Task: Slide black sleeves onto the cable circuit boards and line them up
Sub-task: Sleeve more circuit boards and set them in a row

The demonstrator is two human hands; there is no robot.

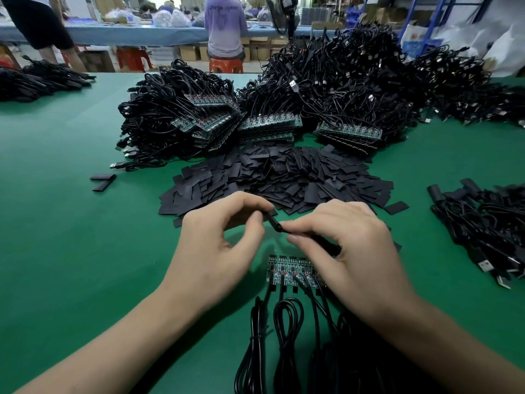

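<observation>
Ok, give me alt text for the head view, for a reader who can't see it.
The left hand and right hand pinch one black sleeve between them, above a row of bare green circuit boards whose black cables trail toward the viewer on a green mat. Behind lies a heap of loose flat black sleeves.

Bright, cool light from overhead spreads evenly across my green counter (65,228). My left hand (218,237) and right hand (349,245) cast only soft shadows just beneath them. The black sleeve (274,223) between my fingers (257,224) and the cable heaps (355,89) sink into near-solid dark with little detail. Lines bow toward the frame edges, and the far workshop (170,18) looks soft and washed out.
</observation>
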